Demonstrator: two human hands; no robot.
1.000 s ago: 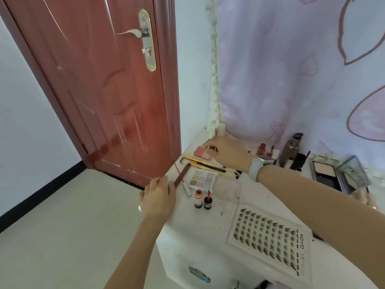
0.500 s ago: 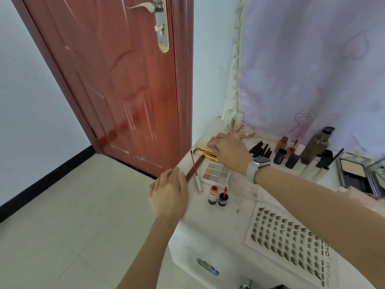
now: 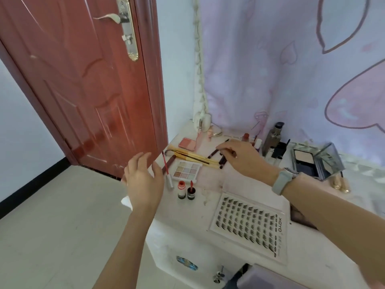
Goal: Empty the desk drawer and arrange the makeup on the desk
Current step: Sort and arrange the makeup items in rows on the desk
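My right hand [image 3: 242, 158] reaches over the white desk [image 3: 210, 197] and pinches a thin dark pencil [image 3: 226, 151] above a bunch of dark pencils [image 3: 220, 161]. My left hand [image 3: 143, 180] hovers at the desk's left edge, fingers spread, holding nothing. Near it lie a red lip wand [image 3: 167, 172], a dark red tube [image 3: 169, 162] and an eyeshadow palette [image 3: 187, 170]. Gold-handled brushes [image 3: 193, 157] and a pink blush compact [image 3: 187, 143] lie further back. Two small bottles [image 3: 186, 190] stand in front of the palette. A false-lash card [image 3: 250, 224] lies at the front.
A red door [image 3: 83, 80] stands left of the desk, and a pink curtain [image 3: 291, 69] hangs behind it. Bottles [image 3: 274, 138] and an open powder compact [image 3: 312, 161] sit at the back right. The open drawer [image 3: 260, 276] shows at the bottom edge.
My right hand left the pink compact and brushes and moved right to the dark pencils, taking hold of one. My left hand lifted off the dark red tube and opened.
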